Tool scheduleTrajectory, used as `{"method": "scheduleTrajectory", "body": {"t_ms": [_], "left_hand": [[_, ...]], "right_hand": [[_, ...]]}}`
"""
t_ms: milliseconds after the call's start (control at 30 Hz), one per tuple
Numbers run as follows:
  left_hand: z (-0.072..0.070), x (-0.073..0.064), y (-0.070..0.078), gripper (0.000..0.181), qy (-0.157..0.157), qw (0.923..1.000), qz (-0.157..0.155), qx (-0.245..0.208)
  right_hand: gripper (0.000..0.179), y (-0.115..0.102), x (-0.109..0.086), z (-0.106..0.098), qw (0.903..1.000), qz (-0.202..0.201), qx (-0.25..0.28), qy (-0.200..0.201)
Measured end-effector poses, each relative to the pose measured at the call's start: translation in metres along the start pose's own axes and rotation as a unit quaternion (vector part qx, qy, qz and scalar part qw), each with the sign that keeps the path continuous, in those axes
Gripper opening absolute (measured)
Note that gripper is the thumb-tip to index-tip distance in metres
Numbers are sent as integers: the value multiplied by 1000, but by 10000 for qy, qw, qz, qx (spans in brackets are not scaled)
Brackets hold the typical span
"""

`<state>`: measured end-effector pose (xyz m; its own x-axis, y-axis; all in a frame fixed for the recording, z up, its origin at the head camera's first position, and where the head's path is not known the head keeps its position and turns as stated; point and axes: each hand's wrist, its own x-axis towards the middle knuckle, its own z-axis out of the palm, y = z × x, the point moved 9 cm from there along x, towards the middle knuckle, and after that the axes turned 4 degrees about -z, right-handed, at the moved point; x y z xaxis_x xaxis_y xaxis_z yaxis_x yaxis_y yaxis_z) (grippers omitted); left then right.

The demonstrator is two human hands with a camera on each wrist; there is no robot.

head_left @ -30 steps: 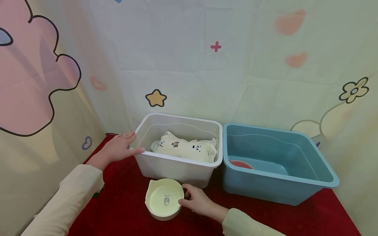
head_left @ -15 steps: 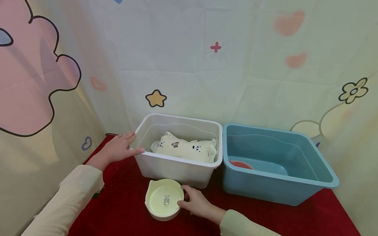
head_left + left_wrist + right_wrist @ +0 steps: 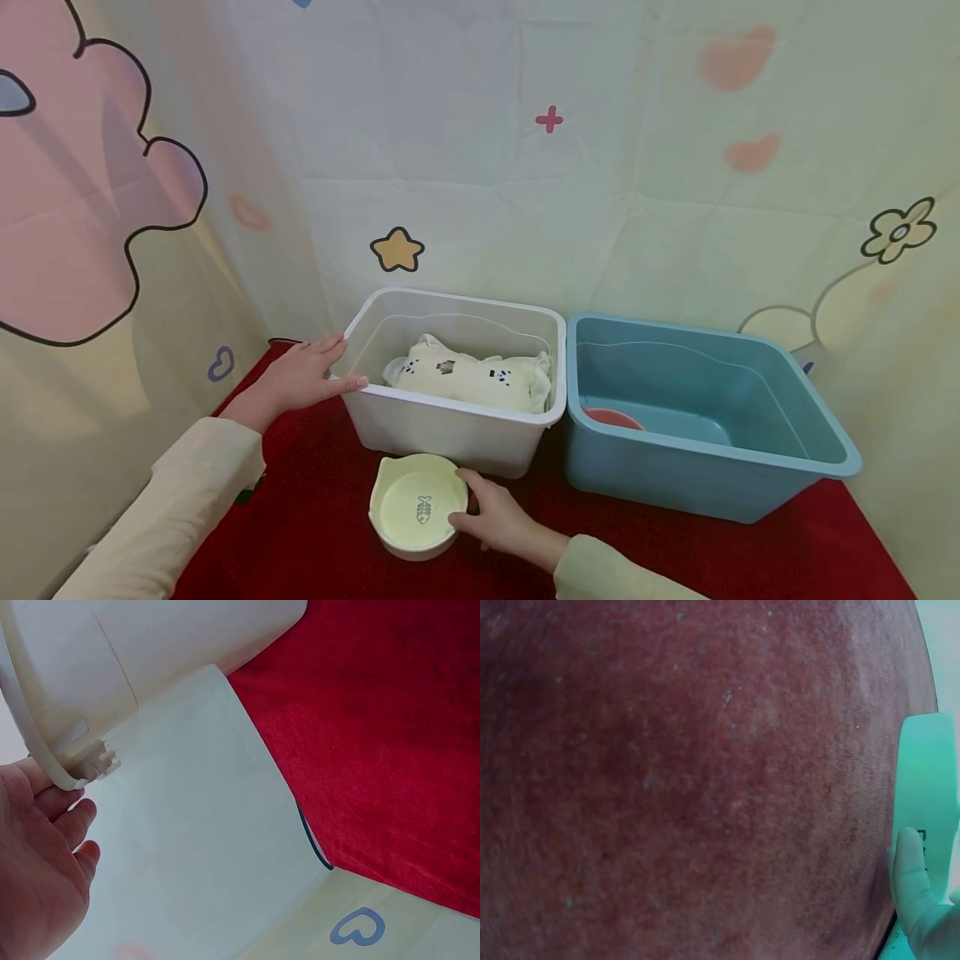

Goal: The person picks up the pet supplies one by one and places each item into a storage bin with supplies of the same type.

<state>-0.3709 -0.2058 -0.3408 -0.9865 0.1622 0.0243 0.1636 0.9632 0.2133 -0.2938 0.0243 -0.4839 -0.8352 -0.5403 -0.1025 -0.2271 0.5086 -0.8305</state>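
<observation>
A pale yellow cat bowl (image 3: 408, 505) with an ear-shaped rim and a fishbone print stands on the red cloth, in front of the white bin (image 3: 442, 417). My right hand (image 3: 498, 517) grips its right side, thumb toward the front and index finger toward the back. In the right wrist view the thumb (image 3: 911, 866) lies along the bowl's lettered outer wall (image 3: 928, 765). My left hand (image 3: 303, 375) rests on the bin's front left corner, fingers over the left rim and thumb along the front rim. From the left wrist, fingertips (image 3: 79, 821) show beside that rim.
A cream pillow (image 3: 468, 379) with small animal prints lies inside the white bin. To its right stands a blue bin (image 3: 675, 483) with a red round-edged thing (image 3: 613, 418) inside. A patterned curtain (image 3: 480, 167) hangs behind. Red cloth (image 3: 315, 517) covers the table.
My right hand has shifted slightly left, its fingertips coming further over the bowl's rim. The bowl, both bins and my left hand stay where they were.
</observation>
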Motion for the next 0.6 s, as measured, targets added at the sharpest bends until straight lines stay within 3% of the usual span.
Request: {"method": "scheduleTrajectory", "body": {"t_ms": [600], "left_hand": [[2,2,-3,91,-10,10000,1,-47]], "right_hand": [[61,3,5,3,9995,80,-111,284]]}}
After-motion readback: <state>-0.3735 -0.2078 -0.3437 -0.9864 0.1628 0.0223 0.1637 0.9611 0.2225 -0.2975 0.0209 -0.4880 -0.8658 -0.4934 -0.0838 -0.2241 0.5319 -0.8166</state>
